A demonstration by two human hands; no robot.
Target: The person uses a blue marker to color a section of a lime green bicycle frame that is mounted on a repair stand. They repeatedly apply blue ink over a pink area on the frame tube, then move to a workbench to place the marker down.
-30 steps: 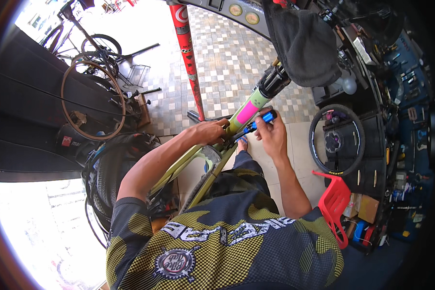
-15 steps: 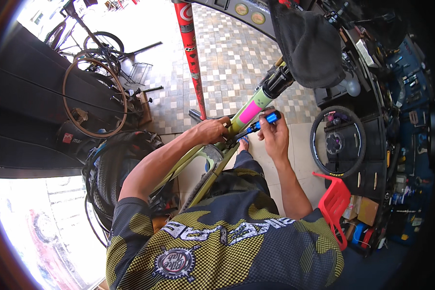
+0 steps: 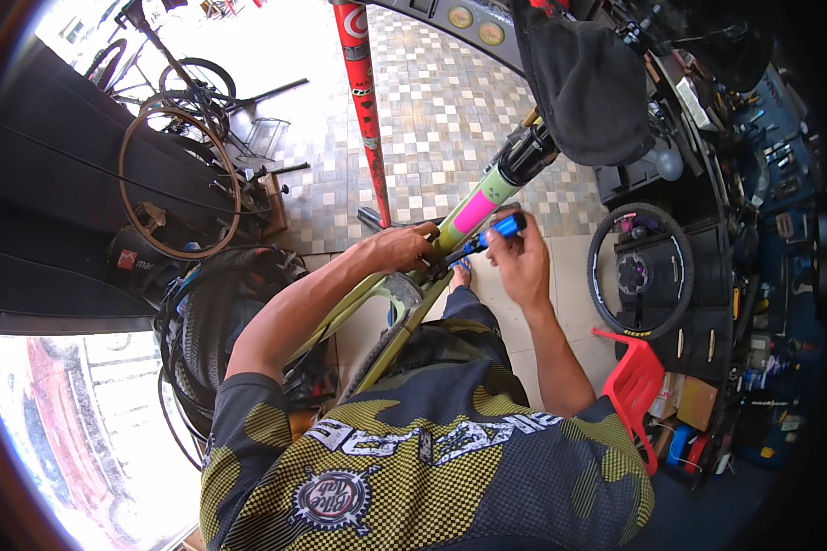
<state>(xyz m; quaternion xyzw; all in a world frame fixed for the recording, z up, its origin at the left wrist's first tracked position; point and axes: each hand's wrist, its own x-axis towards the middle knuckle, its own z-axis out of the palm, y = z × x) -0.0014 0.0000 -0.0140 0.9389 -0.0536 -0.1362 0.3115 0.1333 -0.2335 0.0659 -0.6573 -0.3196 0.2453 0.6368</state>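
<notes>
A pale green bicycle frame (image 3: pixel 493 191) with a pink band slants through the middle, held up in front of me. My left hand (image 3: pixel 402 248) has its fingers bent around the frame's lower part, fingertips partly hidden. In my right hand (image 3: pixel 524 266) is a screwdriver with a blue handle (image 3: pixel 503 228) and black end. Its shaft points down and left to the frame, close beside my left fingers. Where the tip meets the frame is too small and dark to make out.
A red stand post (image 3: pixel 369 138) rises beyond the frame. At right are a bicycle wheel (image 3: pixel 687 275), a red plastic chair (image 3: pixel 630 376) and a tool wall (image 3: pixel 781 230). Tyres (image 3: pixel 193 331) and a bare rim (image 3: pixel 124 179) are at left. A black cloth-covered shape (image 3: pixel 593 92) hangs upper right.
The screwdriver handle has shifted slightly left and its end has turned, with my right fingers moved on it. My left hand stays at the frame.
</notes>
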